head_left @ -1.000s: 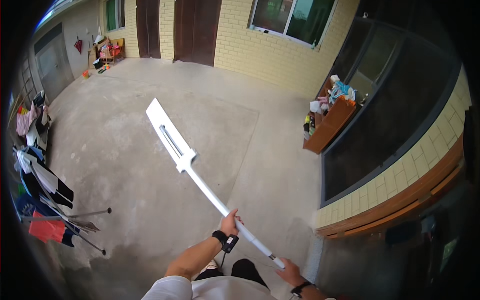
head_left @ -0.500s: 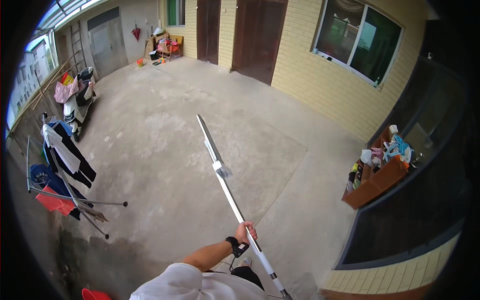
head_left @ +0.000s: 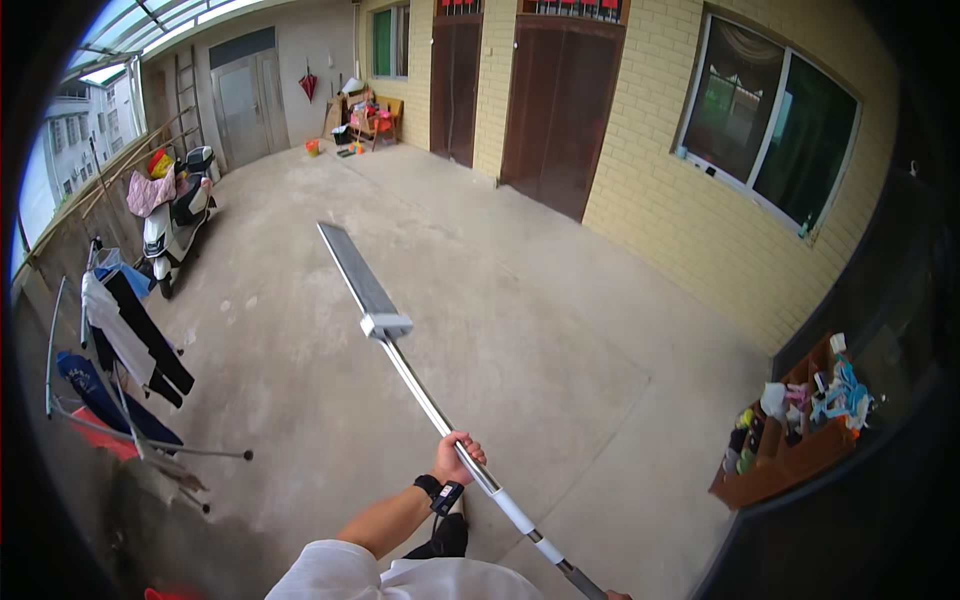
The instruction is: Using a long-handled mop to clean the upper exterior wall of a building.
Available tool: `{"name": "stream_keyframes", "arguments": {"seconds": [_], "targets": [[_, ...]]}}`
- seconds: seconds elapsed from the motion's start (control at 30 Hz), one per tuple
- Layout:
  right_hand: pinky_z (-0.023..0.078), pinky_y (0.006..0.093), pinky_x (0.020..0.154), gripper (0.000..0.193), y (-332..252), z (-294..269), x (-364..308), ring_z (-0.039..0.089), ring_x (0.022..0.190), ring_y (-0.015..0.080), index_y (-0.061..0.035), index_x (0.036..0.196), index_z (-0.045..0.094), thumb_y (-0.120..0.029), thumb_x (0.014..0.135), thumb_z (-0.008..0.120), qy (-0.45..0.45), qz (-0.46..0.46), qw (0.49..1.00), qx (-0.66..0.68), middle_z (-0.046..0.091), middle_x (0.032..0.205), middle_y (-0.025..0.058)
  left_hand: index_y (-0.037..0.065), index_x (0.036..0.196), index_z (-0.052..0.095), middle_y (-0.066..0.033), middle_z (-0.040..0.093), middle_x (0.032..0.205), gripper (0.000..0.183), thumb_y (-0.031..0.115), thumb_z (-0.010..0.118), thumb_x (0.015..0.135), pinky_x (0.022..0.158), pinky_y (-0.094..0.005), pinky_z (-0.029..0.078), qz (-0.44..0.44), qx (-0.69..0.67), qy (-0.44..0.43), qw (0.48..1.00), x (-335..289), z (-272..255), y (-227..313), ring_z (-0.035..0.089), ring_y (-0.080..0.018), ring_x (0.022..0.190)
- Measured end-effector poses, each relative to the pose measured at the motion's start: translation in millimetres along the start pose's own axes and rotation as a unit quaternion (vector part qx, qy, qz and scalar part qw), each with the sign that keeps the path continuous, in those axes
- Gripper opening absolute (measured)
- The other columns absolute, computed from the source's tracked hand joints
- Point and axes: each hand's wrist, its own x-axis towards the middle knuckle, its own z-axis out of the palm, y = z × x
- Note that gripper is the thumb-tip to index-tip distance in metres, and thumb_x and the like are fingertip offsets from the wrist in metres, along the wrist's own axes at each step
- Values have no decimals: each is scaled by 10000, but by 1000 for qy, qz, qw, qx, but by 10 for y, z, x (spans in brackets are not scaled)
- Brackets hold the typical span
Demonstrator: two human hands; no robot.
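A flat mop (head_left: 410, 372) with a long silver and white pole runs slantwise up from the lower edge, its grey, narrow head (head_left: 363, 273) pointing away and to the left. My left hand (head_left: 460, 456) is closed round the middle of the pole, and a black strap with a small device sits on that wrist. At the bottom edge only a sliver of my right hand (head_left: 619, 596) shows beside the pole's grey grip; its fingers are cut off by the frame. The mop head appears raised above the concrete floor (head_left: 520, 330).
On the left stand a clothes rack (head_left: 150, 437) with hanging clothes and a white scooter (head_left: 177, 225). A brown shelf (head_left: 790, 460) full of small items is at the right. Brown doors (head_left: 560, 115) and a window (head_left: 770, 120) line the brick wall. Clutter (head_left: 370, 118) lies in the far corner.
The mop head has swung left and turned, so its flat grey face shows more. My left hand has shifted slightly left and up. The whole view has turned; a bit of my right hand now shows.
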Motion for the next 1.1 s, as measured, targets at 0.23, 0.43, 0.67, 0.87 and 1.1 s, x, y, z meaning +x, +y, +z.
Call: {"name": "stream_keyframes", "arguments": {"seconds": [0.23,0.43,0.67,0.87,1.1], "targets": [[520,483,637,183,-991,-105,1737,655,708,416,-75,809,687,-241,804,766,0,71,995,-67,696,755,185,132,678,477,-34,476,581,297,199,669,894,558,-364,490,-52,32,178,982,1999,16,1032,512,-217,535],[525,490,746,248,-1398,-7,3233,677,820,406,-64,916,727,-304,852,730,-312,145,917,202,721,875,199,130,711,468,-40,479,609,295,166,682,910,618,-387,481,-107,95,160,977,3333,337,2116,501,-230,584],[515,489,813,244,-2808,-193,5700,678,918,407,-55,954,732,-275,896,644,-148,59,987,16,722,963,214,128,735,476,-56,465,622,262,211,632,928,625,-415,457,-59,71,164,982,5049,323,3834,477,-252,595],[515,487,832,269,-3861,-255,7875,683,952,406,-64,997,735,-271,921,582,-128,-45,991,18,716,999,232,156,802,510,-37,464,602,201,230,683,872,562,-453,495,95,79,304,945,5969,600,5883,512,-251,548],[527,503,786,297,-5309,-173,10220,682,892,411,-82,1009,732,-339,867,688,-192,-197,961,27,721,945,222,186,673,389,14,389,541,309,243,603,889,493,-368,398,129,19,327,936,7127,116,8188,447,-173,488]]}}
